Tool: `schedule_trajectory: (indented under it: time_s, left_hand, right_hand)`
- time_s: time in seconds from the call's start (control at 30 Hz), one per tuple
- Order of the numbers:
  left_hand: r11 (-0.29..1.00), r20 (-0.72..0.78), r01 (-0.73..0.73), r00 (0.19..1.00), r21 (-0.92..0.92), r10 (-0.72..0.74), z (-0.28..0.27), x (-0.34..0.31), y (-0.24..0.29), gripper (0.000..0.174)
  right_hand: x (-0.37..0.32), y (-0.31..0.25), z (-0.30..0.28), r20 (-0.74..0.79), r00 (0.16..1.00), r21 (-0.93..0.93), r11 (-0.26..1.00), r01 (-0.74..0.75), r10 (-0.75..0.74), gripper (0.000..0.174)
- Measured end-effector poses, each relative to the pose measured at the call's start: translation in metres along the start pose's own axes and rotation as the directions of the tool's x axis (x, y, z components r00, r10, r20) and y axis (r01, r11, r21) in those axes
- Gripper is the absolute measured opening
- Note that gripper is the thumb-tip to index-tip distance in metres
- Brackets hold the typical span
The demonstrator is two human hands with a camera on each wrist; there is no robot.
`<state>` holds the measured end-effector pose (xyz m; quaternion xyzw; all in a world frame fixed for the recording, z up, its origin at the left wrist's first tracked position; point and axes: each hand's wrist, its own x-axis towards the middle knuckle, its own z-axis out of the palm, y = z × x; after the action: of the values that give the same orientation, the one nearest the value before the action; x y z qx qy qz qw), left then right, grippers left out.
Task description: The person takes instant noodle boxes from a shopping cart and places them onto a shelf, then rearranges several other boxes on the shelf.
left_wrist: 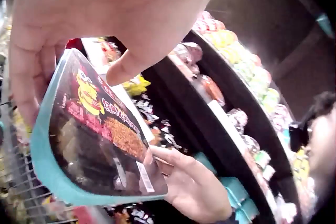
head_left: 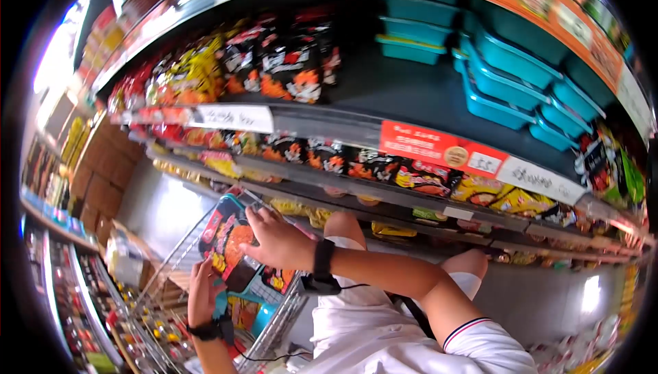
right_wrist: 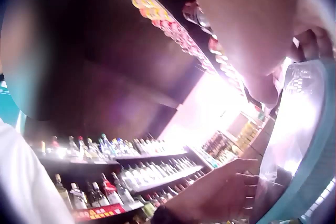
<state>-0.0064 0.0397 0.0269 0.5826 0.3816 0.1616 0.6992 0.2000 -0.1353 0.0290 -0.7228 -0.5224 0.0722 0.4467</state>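
A teal plastic tray with a black printed noodle pack under clear film is held tilted between both hands, over the shopping cart. My left hand grips its near left edge; in the left wrist view, the fingers curl round the teal rim of the tray and the thumb reaches over the top. My right hand holds the opposite edge, and in the right wrist view its thumb lies in front of the film-covered tray. Glare on the film hides the print there.
The wire cart below holds noodle packs and a teal item. Ahead is a shelf with black noodle packs and stacked teal trays, its edge carrying a red price label. Bottles line shelves at the side.
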Motion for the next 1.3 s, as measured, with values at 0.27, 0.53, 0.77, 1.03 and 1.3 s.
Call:
schedule_trajectory:
  time_s: [0.27, 0.53, 0.77, 1.03, 1.3]
  left_hand:
    - [0.830, 0.306, -0.524, 0.772, -0.189, 0.557, 0.140, -0.052, 0.103, 0.059]
    - [0.728, 0.485, -0.572, 0.547, -0.378, 0.682, 0.313, -0.014, 0.139, 0.059]
    - [0.817, 0.552, -0.491, 0.608, -0.303, 0.570, 0.411, 0.039, 0.144, 0.053]
    - [0.423, 0.567, -0.906, 0.334, -0.029, 0.753, 0.411, 0.075, 0.130, 0.032]
    - [0.310, 0.709, -0.939, 0.319, 0.147, 0.629, 0.393, 0.075, 0.144, 0.027]
  right_hand:
    - [-0.075, -0.042, -0.164, -0.335, 0.937, -0.054, 0.995, 0.083, -0.097, 0.099]
    - [-0.099, 0.013, -0.260, -0.700, 0.696, -0.224, 0.975, -0.005, -0.158, 0.092]
    - [-0.093, 0.077, -0.305, -0.833, 0.548, -0.188, 0.971, -0.145, -0.080, 0.071]
    - [-0.096, 0.069, -0.325, -0.630, 0.763, -0.257, 0.887, -0.384, 0.147, 0.066]
    - [-0.087, 0.086, -0.326, -0.740, 0.667, -0.304, 0.841, -0.447, 0.087, 0.050]
